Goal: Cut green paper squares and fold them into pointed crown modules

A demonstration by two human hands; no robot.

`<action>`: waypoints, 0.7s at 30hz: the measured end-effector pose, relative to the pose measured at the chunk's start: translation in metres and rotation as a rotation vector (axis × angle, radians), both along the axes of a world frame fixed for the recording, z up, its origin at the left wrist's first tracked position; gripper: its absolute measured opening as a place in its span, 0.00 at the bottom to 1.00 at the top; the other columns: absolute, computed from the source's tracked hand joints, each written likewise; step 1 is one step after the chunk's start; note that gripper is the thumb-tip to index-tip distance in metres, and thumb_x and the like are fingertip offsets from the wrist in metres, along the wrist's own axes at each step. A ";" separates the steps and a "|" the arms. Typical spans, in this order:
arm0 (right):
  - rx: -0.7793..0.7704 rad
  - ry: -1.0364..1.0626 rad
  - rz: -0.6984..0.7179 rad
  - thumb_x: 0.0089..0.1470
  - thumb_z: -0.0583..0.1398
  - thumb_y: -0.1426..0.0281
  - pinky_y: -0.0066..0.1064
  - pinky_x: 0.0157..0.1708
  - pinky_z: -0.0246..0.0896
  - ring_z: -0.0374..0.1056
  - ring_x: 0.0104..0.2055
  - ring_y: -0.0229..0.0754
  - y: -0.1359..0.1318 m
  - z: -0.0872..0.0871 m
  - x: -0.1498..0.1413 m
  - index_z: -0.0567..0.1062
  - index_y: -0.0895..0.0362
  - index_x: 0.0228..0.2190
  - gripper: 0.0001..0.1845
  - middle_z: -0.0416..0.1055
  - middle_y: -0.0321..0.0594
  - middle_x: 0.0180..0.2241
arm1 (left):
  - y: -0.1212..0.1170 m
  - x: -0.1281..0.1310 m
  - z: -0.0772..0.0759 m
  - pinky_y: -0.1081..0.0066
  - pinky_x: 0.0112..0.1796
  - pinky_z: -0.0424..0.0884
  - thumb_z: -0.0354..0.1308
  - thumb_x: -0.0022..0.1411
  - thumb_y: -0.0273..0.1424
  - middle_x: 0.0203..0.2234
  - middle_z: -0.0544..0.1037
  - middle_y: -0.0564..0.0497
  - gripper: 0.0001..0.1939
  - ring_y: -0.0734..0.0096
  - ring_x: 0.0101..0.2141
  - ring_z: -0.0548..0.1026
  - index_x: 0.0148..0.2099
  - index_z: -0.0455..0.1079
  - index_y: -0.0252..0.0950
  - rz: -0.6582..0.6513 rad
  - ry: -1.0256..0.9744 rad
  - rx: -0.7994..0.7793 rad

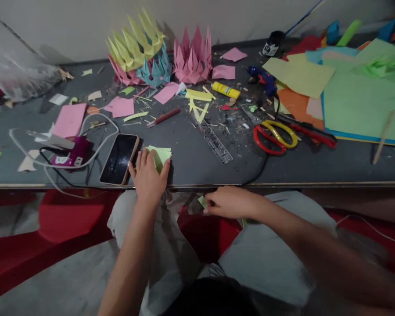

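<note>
My left hand (149,173) lies with fingers spread over a small stack of light green paper squares (162,155) near the table's front edge. A phone (120,159) with a dark screen is just left of those fingers. Below the table edge, over my lap, my right hand (225,202) is closed, its fingers curled. A small piece of green paper (202,201) shows at its fingertips; the rest of that grip is hidden.
Folded paper crowns, yellow (131,48), blue (155,70) and pink (193,57), stand by the wall. Scissors (274,137), a glue stick (226,90), a ruler (215,142), a glue gun (262,79) and a purple adapter (73,153) lie among scraps. Coloured sheets (365,101) are stacked right.
</note>
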State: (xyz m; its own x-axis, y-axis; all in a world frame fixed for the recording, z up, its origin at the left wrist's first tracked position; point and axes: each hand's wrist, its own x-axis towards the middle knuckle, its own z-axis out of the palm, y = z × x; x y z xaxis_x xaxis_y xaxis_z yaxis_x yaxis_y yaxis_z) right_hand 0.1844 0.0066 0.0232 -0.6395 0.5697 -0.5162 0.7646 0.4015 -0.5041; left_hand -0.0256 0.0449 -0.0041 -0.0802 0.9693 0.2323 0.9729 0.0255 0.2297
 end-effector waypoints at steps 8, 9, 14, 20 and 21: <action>-0.243 0.167 0.166 0.53 0.54 0.58 0.27 0.22 0.48 0.64 0.24 0.38 0.005 0.005 -0.013 0.76 0.57 0.35 0.18 0.73 0.38 0.25 | 0.004 -0.002 -0.003 0.56 0.54 0.57 0.52 0.58 0.42 0.53 0.67 0.39 0.25 0.52 0.55 0.62 0.53 0.64 0.31 -0.157 -0.061 0.037; -0.279 0.138 0.237 0.52 0.56 0.57 0.28 0.22 0.49 0.65 0.25 0.39 -0.002 -0.002 -0.020 0.77 0.57 0.34 0.18 0.73 0.39 0.25 | 0.005 -0.001 -0.003 0.57 0.54 0.57 0.52 0.58 0.41 0.53 0.67 0.39 0.24 0.53 0.54 0.62 0.52 0.64 0.31 -0.154 -0.062 0.044; -0.604 -0.136 0.446 0.35 0.68 0.66 0.34 0.29 0.55 0.68 0.31 0.50 -0.076 -0.054 -0.053 0.72 0.61 0.13 0.13 0.70 0.44 0.19 | 0.003 0.003 -0.008 0.58 0.55 0.55 0.52 0.58 0.40 0.53 0.67 0.41 0.23 0.53 0.55 0.61 0.52 0.65 0.32 -0.136 -0.060 0.061; -0.847 0.016 0.226 0.36 0.67 0.67 0.31 0.32 0.55 0.65 0.31 0.43 -0.115 -0.089 -0.052 0.65 0.57 0.10 0.17 0.59 0.31 0.15 | 0.001 0.004 -0.010 0.58 0.54 0.55 0.53 0.57 0.40 0.53 0.68 0.42 0.23 0.53 0.56 0.60 0.52 0.66 0.32 -0.123 -0.094 0.068; -0.898 0.052 0.164 0.39 0.65 0.66 0.29 0.31 0.55 0.64 0.30 0.40 -0.114 -0.093 -0.049 0.66 0.58 0.13 0.15 0.59 0.31 0.16 | 0.000 0.004 -0.009 0.58 0.55 0.55 0.53 0.57 0.40 0.53 0.67 0.43 0.23 0.53 0.56 0.60 0.52 0.66 0.33 -0.117 -0.102 0.064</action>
State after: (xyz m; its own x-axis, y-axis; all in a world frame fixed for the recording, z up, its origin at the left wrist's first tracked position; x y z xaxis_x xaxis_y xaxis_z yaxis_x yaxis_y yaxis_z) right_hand 0.1352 -0.1075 -0.0702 -0.7118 -0.1324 -0.6898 0.7001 -0.0562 -0.7118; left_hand -0.0212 0.0454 -0.0135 0.0062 0.9569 0.2905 0.9399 -0.1047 0.3251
